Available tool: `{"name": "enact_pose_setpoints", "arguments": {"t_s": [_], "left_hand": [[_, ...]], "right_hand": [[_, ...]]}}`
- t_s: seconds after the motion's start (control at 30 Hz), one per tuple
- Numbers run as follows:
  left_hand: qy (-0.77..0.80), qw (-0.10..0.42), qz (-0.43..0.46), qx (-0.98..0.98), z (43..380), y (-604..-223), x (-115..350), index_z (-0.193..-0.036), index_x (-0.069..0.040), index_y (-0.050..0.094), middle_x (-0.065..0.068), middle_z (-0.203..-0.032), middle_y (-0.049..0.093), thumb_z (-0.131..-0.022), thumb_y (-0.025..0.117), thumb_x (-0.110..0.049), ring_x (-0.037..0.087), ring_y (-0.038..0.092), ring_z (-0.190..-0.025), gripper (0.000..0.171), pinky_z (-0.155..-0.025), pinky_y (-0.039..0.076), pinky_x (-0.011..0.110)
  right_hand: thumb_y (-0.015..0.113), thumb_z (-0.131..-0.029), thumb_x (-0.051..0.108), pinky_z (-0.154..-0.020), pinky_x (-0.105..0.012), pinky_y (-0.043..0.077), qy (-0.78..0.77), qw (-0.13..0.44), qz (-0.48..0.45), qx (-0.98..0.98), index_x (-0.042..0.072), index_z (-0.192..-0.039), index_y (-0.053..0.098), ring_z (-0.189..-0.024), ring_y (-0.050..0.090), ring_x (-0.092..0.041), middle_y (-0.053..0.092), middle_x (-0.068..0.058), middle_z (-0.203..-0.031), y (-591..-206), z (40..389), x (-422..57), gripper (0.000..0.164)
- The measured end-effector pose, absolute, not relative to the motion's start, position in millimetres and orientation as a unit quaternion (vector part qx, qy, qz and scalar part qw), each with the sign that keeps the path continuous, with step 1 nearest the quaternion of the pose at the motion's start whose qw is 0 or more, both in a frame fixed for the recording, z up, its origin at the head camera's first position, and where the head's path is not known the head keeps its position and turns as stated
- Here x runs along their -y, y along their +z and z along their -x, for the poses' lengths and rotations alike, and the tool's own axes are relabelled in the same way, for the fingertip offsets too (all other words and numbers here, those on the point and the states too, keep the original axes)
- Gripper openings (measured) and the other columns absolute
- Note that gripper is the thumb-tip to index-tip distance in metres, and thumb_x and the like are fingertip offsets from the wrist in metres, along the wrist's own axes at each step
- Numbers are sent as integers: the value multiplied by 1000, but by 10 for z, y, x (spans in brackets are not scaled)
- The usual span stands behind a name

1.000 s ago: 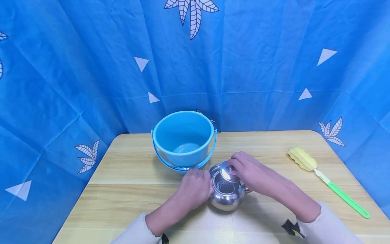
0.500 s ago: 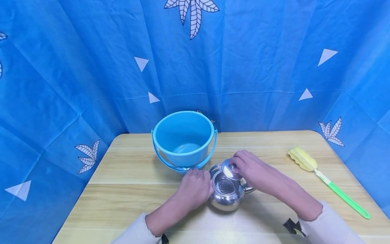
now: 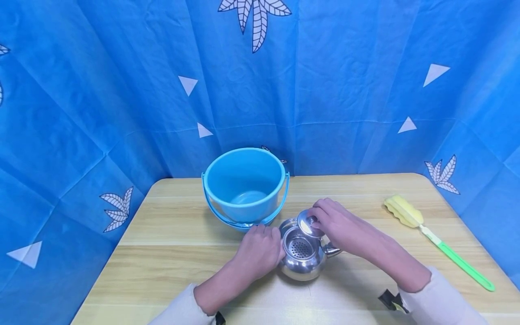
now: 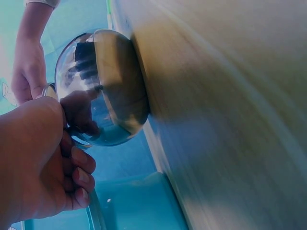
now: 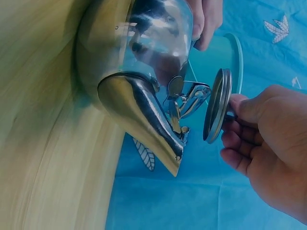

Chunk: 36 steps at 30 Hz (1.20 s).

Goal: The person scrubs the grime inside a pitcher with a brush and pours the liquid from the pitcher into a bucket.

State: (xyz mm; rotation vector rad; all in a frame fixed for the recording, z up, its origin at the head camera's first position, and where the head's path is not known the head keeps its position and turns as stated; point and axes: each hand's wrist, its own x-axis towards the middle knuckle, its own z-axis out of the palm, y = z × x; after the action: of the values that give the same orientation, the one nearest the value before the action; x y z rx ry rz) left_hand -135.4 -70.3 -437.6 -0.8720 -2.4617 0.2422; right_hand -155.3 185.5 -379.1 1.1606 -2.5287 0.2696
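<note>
A shiny steel teapot (image 3: 303,267) stands on the table, a round strainer (image 3: 300,248) with small holes set in its mouth. My left hand (image 3: 260,250) grips the pot at its left side; in the left wrist view, part of a metal loop shows beside the curled fingers (image 4: 82,177). Between thumb and fingers, my right hand (image 3: 339,225) pinches the small round lid (image 3: 307,224) by its knob. That lid is tilted and apart from the pot, as the right wrist view shows. The spout (image 5: 139,120) points to the right.
Behind the teapot and left hand stands a blue bucket (image 3: 243,210), its handle hanging at the front. A sponge brush (image 3: 406,212) with a green handle lies at the table's right side. Blue patterned cloth (image 3: 337,90) hangs behind the wooden tabletop (image 3: 162,262).
My right hand has shifted slightly up and to the right with the lid, uncovering more of the strainer and spout. The left hand and teapot have stayed in place.
</note>
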Motion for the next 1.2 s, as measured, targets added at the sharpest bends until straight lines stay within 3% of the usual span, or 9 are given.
{"name": "enact_pose_setpoints", "arguments": {"t_s": [1.2], "left_hand": [[92, 247, 320, 910, 1356, -4369, 703, -76, -15, 56, -4, -61, 48, -98, 56, -43, 14, 44, -56, 35, -56, 39, 25]], "right_hand": [[83, -81, 0, -87, -32, 58, 97, 186, -400, 892, 0, -115, 68, -98, 61, -17, 64, -4, -104, -3863, 1686, -1974, 37]]}}
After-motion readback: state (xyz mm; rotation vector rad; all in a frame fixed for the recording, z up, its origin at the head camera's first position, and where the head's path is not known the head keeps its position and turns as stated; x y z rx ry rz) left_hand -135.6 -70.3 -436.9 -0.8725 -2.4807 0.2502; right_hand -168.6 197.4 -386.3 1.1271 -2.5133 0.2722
